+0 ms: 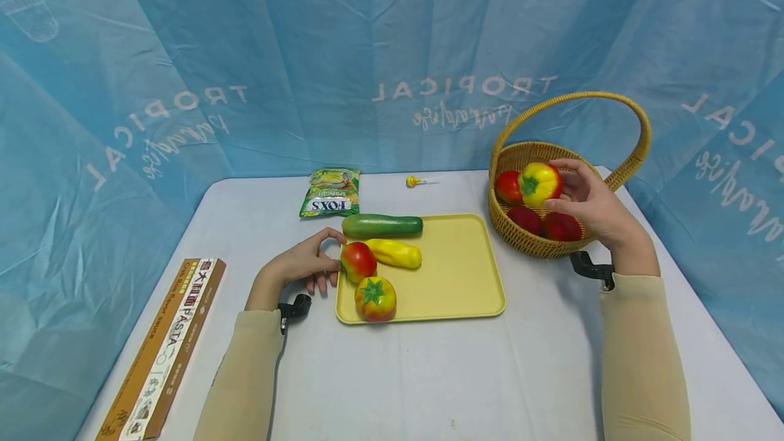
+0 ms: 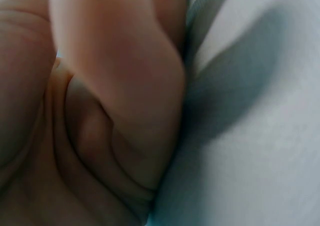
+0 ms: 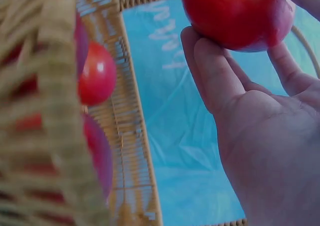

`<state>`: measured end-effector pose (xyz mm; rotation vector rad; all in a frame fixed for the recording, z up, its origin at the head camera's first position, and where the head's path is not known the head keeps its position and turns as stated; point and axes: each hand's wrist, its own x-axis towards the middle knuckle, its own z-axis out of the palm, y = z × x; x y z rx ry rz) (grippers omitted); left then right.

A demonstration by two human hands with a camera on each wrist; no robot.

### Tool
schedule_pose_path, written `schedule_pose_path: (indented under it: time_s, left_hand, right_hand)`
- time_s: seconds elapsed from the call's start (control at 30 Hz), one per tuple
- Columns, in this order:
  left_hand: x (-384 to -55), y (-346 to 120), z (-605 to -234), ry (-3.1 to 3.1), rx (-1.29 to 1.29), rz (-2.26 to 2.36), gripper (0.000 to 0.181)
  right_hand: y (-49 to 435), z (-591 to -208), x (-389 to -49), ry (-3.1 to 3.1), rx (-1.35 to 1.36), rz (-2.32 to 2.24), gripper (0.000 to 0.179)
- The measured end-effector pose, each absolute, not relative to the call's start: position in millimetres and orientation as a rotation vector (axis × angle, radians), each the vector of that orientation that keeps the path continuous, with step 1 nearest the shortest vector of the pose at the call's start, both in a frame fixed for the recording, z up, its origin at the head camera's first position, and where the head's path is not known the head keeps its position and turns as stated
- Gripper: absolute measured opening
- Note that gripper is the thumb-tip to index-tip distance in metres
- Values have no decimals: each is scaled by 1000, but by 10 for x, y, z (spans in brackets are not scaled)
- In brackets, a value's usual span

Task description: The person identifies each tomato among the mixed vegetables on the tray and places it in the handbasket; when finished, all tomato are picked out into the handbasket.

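My right hand [image 1: 591, 203] holds a red-and-yellow tomato [image 1: 540, 184] with a green star-shaped top between thumb and fingers, over the wicker basket [image 1: 533, 247]. In the right wrist view the tomato's red underside [image 3: 235, 15] rests against the fingertips. Inside the basket lie a red fruit [image 1: 508, 187] and two dark red fruits [image 1: 562, 227]. My left hand [image 1: 303, 264] has thumb and index finger at the left side of a red-and-green apple [image 1: 358, 262] on the yellow tray [image 1: 456, 271]. Curled fingers [image 2: 115, 60] fill the left wrist view, which hides the apple.
Also on the tray are another tomato [image 1: 376, 299], a yellow pepper-shaped piece [image 1: 397, 254] and a cucumber [image 1: 382, 226]. Behind it lie a green snack bag [image 1: 331, 192] and a yellow lollipop [image 1: 412, 182]. A long pasta box [image 1: 165, 346] lies at the left. The basket's tall handle [image 1: 576, 95] arches upward.
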<state>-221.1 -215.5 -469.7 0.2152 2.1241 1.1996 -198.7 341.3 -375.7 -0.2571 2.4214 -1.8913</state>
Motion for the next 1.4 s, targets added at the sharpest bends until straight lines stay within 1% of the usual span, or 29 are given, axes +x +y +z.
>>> schedule_pose_path:
  time_s: [0.6,1.4]
  left_hand:
    - [-2199,-2148,-4688,2132,211,1195,56]
    - [-2208,-2147,-4684,2129,205,1188,56]
  right_hand:
    - [3696,-3965,-2073,2456,-103,-1866,67]
    - [3721,-4083,-2153,2549,-1,-1659,77]
